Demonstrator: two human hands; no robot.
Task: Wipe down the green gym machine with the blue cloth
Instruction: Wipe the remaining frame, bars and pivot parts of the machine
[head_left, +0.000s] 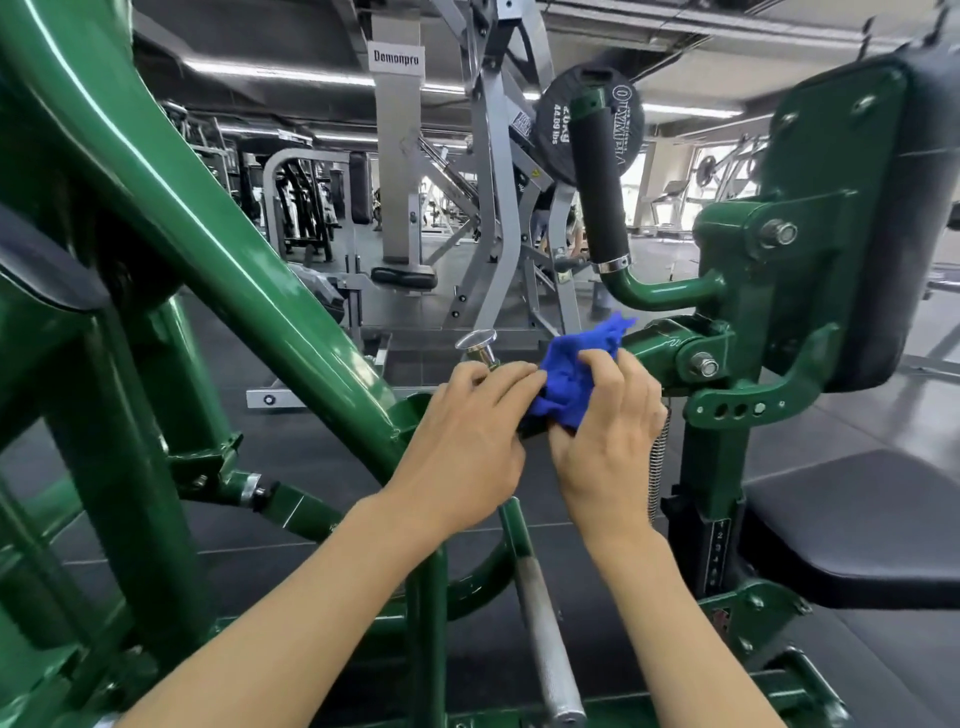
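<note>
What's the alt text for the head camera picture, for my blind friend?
A left hand and right hand hold a blue cloth at a green gym machine, beside a chrome knob. A black handle stands behind them.

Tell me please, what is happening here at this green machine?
A person holds a crumpled bright blue cloth in both hands, the left hand and right hand gripping it together. The cloth is at a joint of the dark green steel gym machine, beside a shiny chrome knob. Whether it presses on the frame is unclear.
</note>
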